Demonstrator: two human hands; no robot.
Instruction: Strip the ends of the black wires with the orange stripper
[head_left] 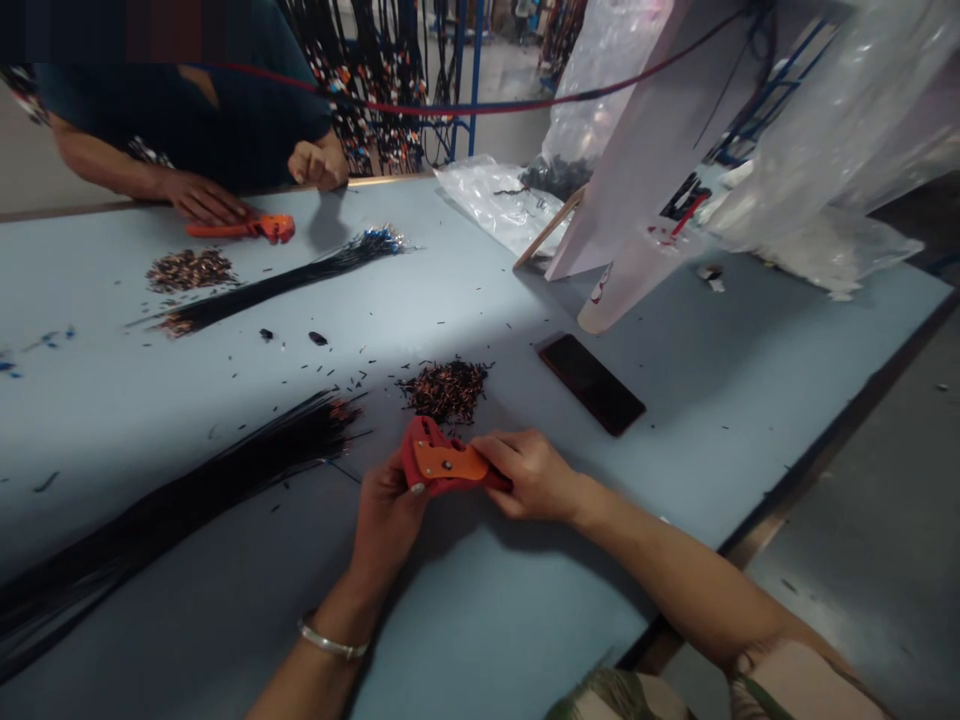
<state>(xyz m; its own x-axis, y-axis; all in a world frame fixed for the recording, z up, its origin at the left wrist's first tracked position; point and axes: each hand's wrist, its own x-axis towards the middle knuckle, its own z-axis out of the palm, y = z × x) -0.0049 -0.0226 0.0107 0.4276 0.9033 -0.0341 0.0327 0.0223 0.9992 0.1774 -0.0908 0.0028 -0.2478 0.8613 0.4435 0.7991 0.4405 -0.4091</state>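
Right hand (529, 472) and left hand (386, 510) grip the red crimping tool (442, 462) between them.

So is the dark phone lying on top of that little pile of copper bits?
No, the phone lies flat on the table, apart from and to the right of the pile of copper terminals.

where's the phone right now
In the head view the phone lies flat on the table, right of the pile of small metal pieces and just beyond the right hand.
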